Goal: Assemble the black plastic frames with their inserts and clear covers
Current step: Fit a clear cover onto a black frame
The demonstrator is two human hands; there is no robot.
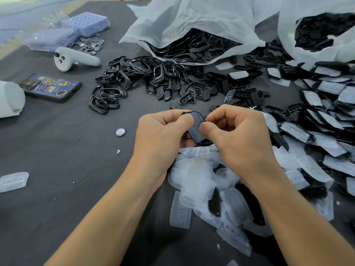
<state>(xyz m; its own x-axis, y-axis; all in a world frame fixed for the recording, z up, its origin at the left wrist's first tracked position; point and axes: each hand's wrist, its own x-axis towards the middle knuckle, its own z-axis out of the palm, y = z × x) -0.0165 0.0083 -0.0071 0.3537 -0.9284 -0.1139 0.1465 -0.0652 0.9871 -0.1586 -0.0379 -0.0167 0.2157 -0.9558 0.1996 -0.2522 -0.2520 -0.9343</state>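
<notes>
Frames spill from the torn bag [192, 31] into a loose black pile [146, 73] at table centre; finished units stack at right [326, 116], and clear covers [207, 181] lie heaped beneath the wrists. The left hand [161, 131] and right hand [236, 131] both pinch one frame assembly [196, 127] above that heap, thumbs pressing its pale face. Uneven thumb pressure risks seating the cover skewed or bending the thin rim. A slip drops the part into the covers, where it is easily lost.

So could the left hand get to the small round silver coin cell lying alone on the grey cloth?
Probably yes: the coin cell lies unobstructed beside the left hand, though that hand currently pinches the black frame piece.
</notes>
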